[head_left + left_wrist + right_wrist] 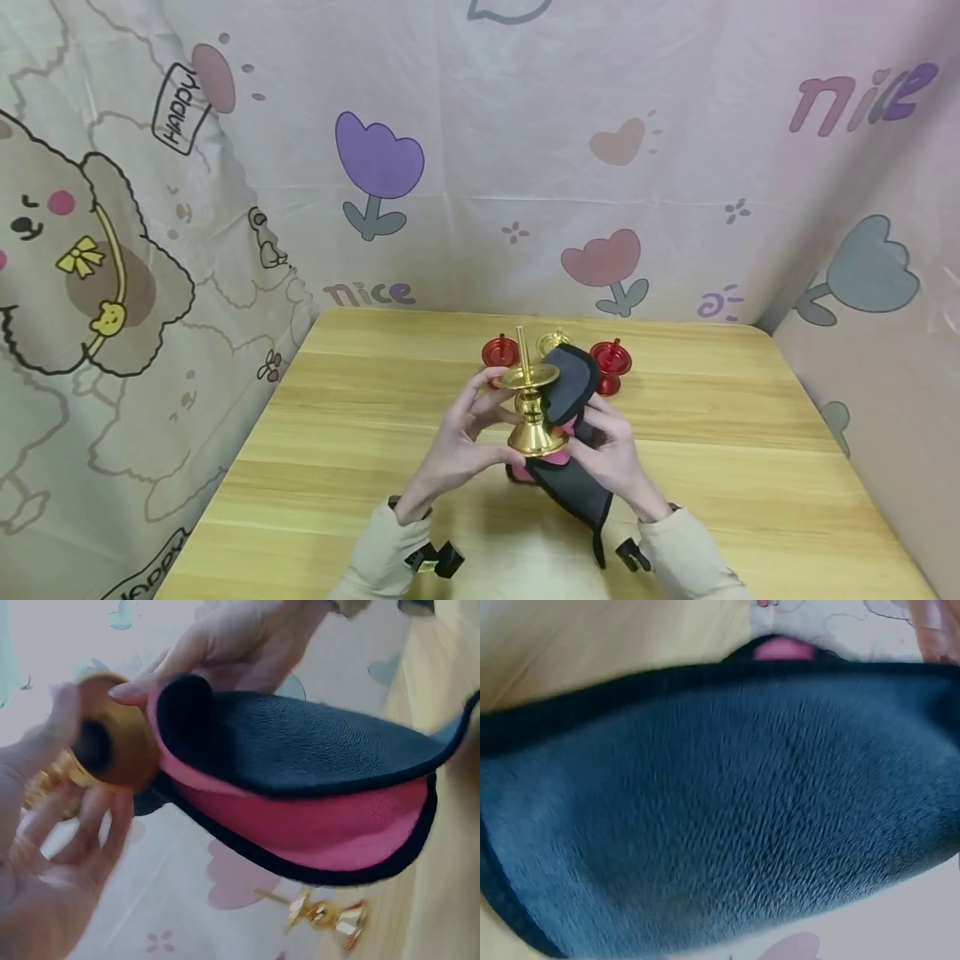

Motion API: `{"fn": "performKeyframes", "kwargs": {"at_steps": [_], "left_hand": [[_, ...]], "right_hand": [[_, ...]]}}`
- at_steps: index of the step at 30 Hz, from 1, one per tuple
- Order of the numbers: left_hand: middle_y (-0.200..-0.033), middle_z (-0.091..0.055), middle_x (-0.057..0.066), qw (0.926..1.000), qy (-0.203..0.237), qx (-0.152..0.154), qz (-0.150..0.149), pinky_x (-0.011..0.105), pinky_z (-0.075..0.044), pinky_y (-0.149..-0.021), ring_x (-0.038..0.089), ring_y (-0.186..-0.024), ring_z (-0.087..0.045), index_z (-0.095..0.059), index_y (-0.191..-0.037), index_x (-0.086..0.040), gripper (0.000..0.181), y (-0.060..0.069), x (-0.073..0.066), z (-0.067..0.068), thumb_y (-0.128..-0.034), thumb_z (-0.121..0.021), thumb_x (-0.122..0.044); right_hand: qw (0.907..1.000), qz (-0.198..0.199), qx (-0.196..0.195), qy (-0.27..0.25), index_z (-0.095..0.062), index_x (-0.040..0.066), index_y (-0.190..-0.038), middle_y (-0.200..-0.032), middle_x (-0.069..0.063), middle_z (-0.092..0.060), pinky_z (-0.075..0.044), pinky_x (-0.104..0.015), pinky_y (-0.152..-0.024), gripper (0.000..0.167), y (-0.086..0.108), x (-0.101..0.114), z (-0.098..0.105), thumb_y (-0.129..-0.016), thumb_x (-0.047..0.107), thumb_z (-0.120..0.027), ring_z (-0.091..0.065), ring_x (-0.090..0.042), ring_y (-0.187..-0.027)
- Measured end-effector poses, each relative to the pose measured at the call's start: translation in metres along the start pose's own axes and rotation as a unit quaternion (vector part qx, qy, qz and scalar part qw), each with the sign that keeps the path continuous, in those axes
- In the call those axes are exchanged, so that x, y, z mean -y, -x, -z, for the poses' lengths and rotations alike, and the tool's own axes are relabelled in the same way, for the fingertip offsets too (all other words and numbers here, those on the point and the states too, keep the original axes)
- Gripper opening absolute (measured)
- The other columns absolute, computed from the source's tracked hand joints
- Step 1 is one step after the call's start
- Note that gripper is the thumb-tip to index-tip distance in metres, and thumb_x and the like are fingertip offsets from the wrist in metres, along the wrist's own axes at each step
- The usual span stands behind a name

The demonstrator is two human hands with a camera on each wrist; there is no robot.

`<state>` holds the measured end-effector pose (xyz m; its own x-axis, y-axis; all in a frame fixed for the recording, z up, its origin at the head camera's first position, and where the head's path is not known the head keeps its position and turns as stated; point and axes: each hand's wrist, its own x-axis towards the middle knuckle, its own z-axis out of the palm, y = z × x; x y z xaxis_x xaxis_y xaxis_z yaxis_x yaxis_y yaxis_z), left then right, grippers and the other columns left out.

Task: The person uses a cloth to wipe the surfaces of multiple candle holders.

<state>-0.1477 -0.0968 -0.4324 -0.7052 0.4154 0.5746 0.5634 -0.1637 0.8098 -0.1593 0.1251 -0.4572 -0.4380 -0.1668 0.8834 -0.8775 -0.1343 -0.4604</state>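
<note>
A gold candlestick (534, 438) with a wide drip dish and a thin upright spike is held above the table, its base tilted toward me. My left hand (456, 450) grips it from the left, thumb at the base and fingers around the dish side. On the other side my right hand (613, 450) pinches a cloth (573, 383), grey on one face and pink on the other with black edging, against the base. In the left wrist view the candlestick's round underside (133, 746) meets the cloth (322, 742). Grey cloth (705, 810) fills most of the right wrist view, hiding the right hand.
Behind the hands, two red candlesticks, one at left (500, 352) and one at right (611, 360), stand on the wooden table (337, 417). Between them is another gold candlestick (553, 340), partly covered by the cloth. A patterned curtain (487, 167) hangs behind the table.
</note>
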Motion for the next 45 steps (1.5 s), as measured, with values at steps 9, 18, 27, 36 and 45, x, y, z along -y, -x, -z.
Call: {"fn": "performKeyframes", "kwargs": {"at_steps": [9,18,27,36,45], "left_hand": [[-0.142,-0.054,0.030,0.9987,-0.035,0.009,0.037,0.039,-0.061,-0.093,0.024,-0.110,-0.071,-0.019,-0.160,-0.007,0.105,-0.001,0.003,-0.004,-0.0774,-0.082,0.004],[-0.128,-0.062,0.025,0.9956,-0.088,-0.003,0.031,0.032,-0.064,-0.083,0.029,-0.097,-0.072,-0.036,-0.150,-0.006,0.092,-0.002,-0.003,-0.004,-0.0724,-0.082,0.011],[-0.141,-0.049,0.030,0.9994,-0.021,0.010,0.027,0.037,-0.062,-0.088,0.019,-0.104,-0.068,-0.025,-0.155,-0.001,0.095,-0.002,0.004,-0.004,-0.0750,-0.071,0.022],[-0.143,-0.053,0.017,0.9813,-0.034,-0.024,0.188,0.037,-0.057,-0.101,0.035,-0.119,-0.065,0.003,-0.163,-0.023,0.122,-0.001,-0.011,-0.017,-0.0805,-0.084,-0.008],[-0.124,-0.062,0.019,0.9857,-0.032,-0.050,0.158,0.033,-0.060,-0.093,0.019,-0.105,-0.069,-0.006,-0.164,-0.023,0.121,0.000,-0.009,-0.019,-0.0764,-0.089,-0.013]], "right_hand": [[0.9921,0.026,-0.074,0.098,-0.068,-0.009,-0.078,-0.122,-0.008,-0.068,-0.051,-0.019,-0.099,0.029,0.002,-0.003,-0.007,-0.063,-0.028,-0.053,-0.063,-0.013,-0.114],[0.9872,0.077,-0.031,0.136,-0.067,-0.010,-0.081,-0.126,-0.020,-0.066,-0.050,-0.020,-0.104,0.024,-0.002,-0.008,-0.002,-0.066,-0.021,-0.053,-0.062,-0.015,-0.121],[0.9959,-0.026,-0.038,0.078,-0.074,-0.007,-0.101,-0.131,-0.003,-0.067,-0.048,-0.022,-0.109,0.037,-0.002,-0.001,-0.005,-0.072,-0.026,-0.063,-0.061,-0.013,-0.127],[0.9552,0.138,-0.039,0.259,-0.063,-0.004,-0.071,-0.093,-0.029,-0.062,-0.050,-0.029,-0.069,0.016,-0.001,-0.010,-0.004,-0.071,-0.012,-0.049,-0.058,-0.025,-0.079],[0.9757,0.094,-0.025,0.196,-0.066,-0.005,-0.078,-0.105,-0.023,-0.066,-0.051,-0.023,-0.079,0.016,0.001,-0.008,-0.003,-0.071,-0.014,-0.054,-0.062,-0.018,-0.094]]}}
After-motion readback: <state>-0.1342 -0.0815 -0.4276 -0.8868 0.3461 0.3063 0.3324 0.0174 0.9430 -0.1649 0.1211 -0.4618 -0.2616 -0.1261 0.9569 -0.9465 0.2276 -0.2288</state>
